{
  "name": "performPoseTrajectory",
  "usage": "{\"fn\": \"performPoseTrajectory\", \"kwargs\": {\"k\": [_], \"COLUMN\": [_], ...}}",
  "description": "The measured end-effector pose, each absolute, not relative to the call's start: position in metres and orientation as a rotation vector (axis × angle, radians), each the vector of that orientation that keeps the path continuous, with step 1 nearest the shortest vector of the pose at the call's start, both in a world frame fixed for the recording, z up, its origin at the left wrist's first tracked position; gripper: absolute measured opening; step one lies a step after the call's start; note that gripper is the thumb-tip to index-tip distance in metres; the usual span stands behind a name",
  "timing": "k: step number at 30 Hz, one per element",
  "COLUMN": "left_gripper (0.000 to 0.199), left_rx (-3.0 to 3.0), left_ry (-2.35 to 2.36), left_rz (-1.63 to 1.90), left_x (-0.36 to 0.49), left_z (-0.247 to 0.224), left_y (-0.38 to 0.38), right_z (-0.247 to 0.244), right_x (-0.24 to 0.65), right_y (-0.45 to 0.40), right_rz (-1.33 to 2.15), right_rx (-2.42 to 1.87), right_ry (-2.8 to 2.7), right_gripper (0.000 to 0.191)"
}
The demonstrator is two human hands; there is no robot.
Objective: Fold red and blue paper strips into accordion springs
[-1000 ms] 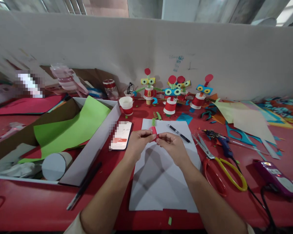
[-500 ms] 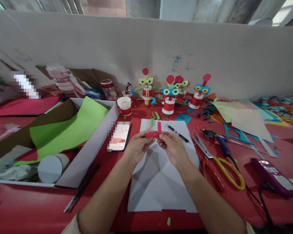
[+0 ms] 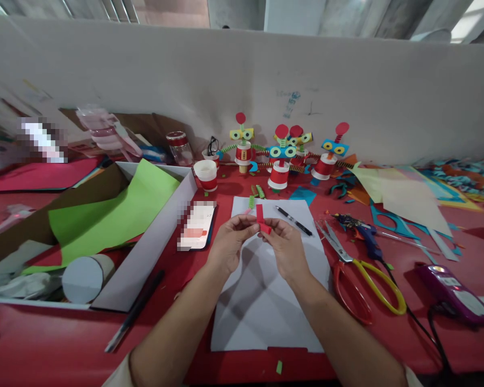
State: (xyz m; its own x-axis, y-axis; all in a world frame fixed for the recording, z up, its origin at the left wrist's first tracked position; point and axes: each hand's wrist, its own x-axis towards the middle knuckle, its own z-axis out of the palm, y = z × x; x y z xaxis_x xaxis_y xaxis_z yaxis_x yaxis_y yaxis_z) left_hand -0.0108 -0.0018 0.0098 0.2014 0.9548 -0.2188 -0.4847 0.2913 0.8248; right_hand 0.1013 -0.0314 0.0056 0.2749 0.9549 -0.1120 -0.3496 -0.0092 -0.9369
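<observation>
Above a white sheet of paper (image 3: 266, 301), my left hand (image 3: 234, 239) and my right hand (image 3: 283, 242) pinch red paper strips (image 3: 260, 213) between thumbs and fingers. One strip end stands up between the hands, and a short folded part lies across its base by the right fingertips. A black pen (image 3: 293, 220) rests on the sheet just beyond my right hand. Small green folded paper springs (image 3: 260, 191) lie past the sheet's far edge. To the left of my left hand is a phone (image 3: 197, 226) with a lit screen.
Scissors (image 3: 349, 260), a blue glue gun (image 3: 367, 239) and a purple device (image 3: 454, 295) with a cable lie at right. Paper-cup figures (image 3: 279, 174) stand at the back beside a paper cup (image 3: 205, 174). A box (image 3: 153, 236) holding green paper occupies the left.
The strip part that stretched left across my left fingers is now folded over towards the right. My hands have turned slightly, and the upright strip has shifted a little left.
</observation>
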Motion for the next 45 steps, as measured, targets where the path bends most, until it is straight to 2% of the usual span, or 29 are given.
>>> {"fn": "performPoseTrajectory", "kwargs": {"k": [19, 31, 38, 45], "left_gripper": [0.031, 0.028, 0.041, 0.031], "left_rx": [0.638, 0.956, 1.072, 1.314], "left_ry": [0.871, 0.922, 0.866, 0.965], "left_rz": [1.174, 1.262, 1.256, 1.338], "left_x": [-0.012, -0.007, -0.006, -0.008], "left_z": [0.009, 0.014, 0.006, 0.004], "left_y": [0.0, -0.01, -0.009, -0.009], "right_z": [0.003, 0.006, 0.006, 0.003], "right_x": [0.1, 0.102, 0.107, 0.104], "right_y": [-0.037, -0.03, -0.027, -0.028], "right_rz": [1.045, 1.307, 1.454, 1.459], "right_rx": [-1.148, -0.972, -0.854, -0.786], "right_ry": [-0.964, -0.622, -0.507, -0.513], "right_gripper": [0.022, 0.014, 0.015, 0.013]}}
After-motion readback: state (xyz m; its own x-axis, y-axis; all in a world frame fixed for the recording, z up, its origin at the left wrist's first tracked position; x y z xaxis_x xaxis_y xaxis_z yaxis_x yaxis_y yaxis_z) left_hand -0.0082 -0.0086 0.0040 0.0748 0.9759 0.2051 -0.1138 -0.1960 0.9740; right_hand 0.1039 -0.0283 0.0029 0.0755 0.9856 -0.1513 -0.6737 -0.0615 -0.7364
